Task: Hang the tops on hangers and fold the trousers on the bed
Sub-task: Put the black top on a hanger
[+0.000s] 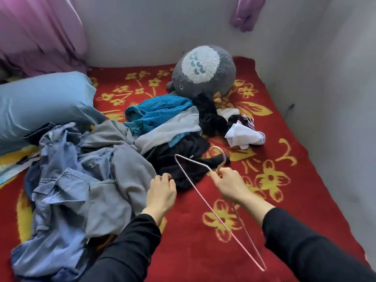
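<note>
Pretty clearly someone's bedroom at home. There's a bed (274,200) with a red flowery blanket pushed into a corner, a blue pillow (44,104), a plush toy (203,72) and a laundry pile (97,159).

Soft, even light in a slightly smeared wide-angle view.
The pink fabric curtain (40,27) at upper left was the brightest area, and shadows lay faint. The pale grey walls (325,78) bowed toward the frame edges, and fine detail was soft throughout.
</note>
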